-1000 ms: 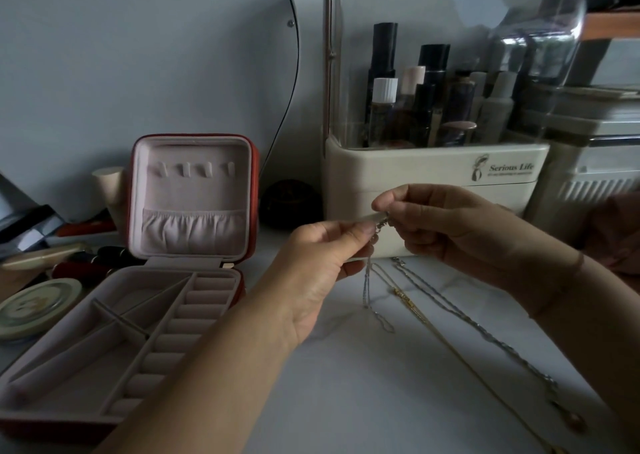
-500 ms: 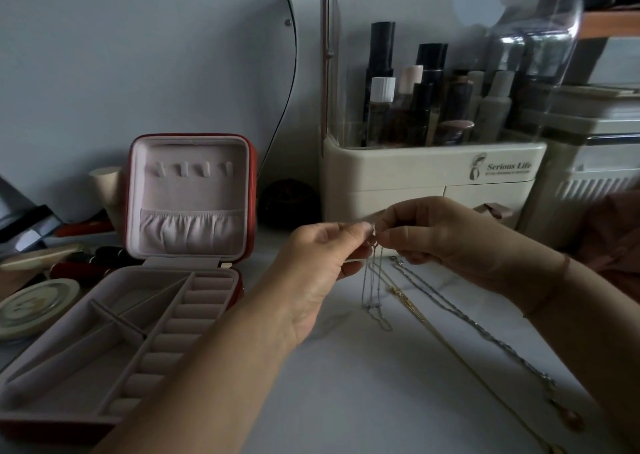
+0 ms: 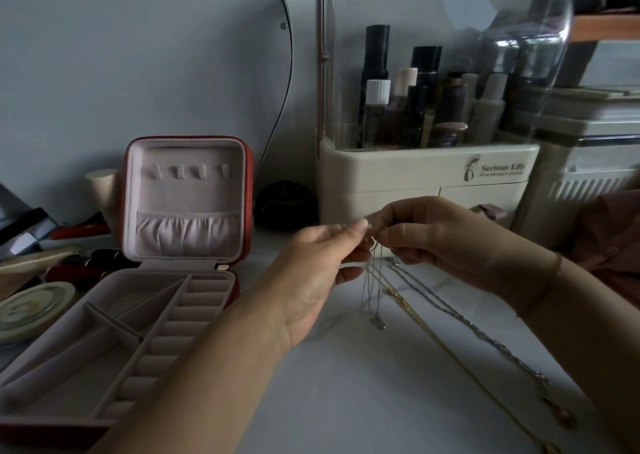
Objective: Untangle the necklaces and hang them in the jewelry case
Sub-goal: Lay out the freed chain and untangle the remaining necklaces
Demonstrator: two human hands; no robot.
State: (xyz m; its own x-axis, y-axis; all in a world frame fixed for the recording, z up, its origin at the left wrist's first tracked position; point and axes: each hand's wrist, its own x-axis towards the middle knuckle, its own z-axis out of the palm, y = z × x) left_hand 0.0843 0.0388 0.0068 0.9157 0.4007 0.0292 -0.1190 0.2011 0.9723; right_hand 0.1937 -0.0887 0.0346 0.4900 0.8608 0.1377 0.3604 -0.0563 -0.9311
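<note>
Now pinched up above the white marbled tabletop [image 3: 346, 394], between thumb and fingertip of the left hand [image 3: 311, 273] and the curled fingers of the right hand [image 3: 426, 235], both clamped close together at the top of the thin silver chain necklace with a small pendant [image 3: 371, 291]. Hanging from that pinch in several close strands, pendant lowest, just above or touching the tabletop; hard to tell which. Lying just beside and behind those strands: a long fine gold chain [image 3: 433, 331] and a twisted silver rope chain [image 3: 467, 320], both running off to the right. Impossible to tell whether crossed with the held one. Well to the left, the open red square jewelry case with pale pink lining [image 3: 188, 194], with a bare row of small hooks [image 3: 188, 171] in the upright lid.

Likely trouble: drawing the two pinches apart too hard, tightening any knot rather than freeing it, or even parting so fine a link. Equally possible: swinging strands or pendant catching the gold chain below and making a fresh tangle. Might slip out, too, given so small a hold on something so thin. Worth lifting well clear before carrying across; otherwise, dragging and snagging on the ring rolls [image 3: 194, 301] in the case's base.
</note>
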